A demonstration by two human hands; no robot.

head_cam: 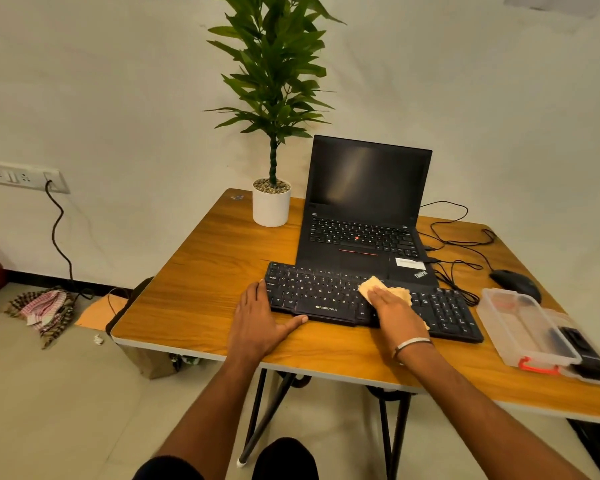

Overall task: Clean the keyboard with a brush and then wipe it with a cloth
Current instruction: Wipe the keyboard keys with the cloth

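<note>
**Wiping under way: watch the keyboard's seat and the cords**

Your right hand (pixel 394 308) lies flat, fingers straight, pressing the cloth (pixel 374 287) onto the middle of the keyboard (pixel 326 296). Your left hand (pixel 260 317) is spread open at the keyboard's left end, fingers along its edge and thumb at the front rim, bracing it. The keyboard sits on the table (pixel 205 271) with its back edge up against, perhaps partly on, the laptop (pixel 364 216); you cannot tell which from here.

That seat is the main risk. If the back edge does rest on the laptop, a hard press could rock the board or scuff the palm rest. Ease off with the left hand and a sideways stroke may slide the keyboard toward the box (pixel 527 327) on the right.

Long strokes rightward could also drag the cloth into the cords (pixel 458 271) near the mouse (pixel 515 284) and tug them. A cloth corner may catch under a keycap and lift it, so keep it flat under your palm.
</note>
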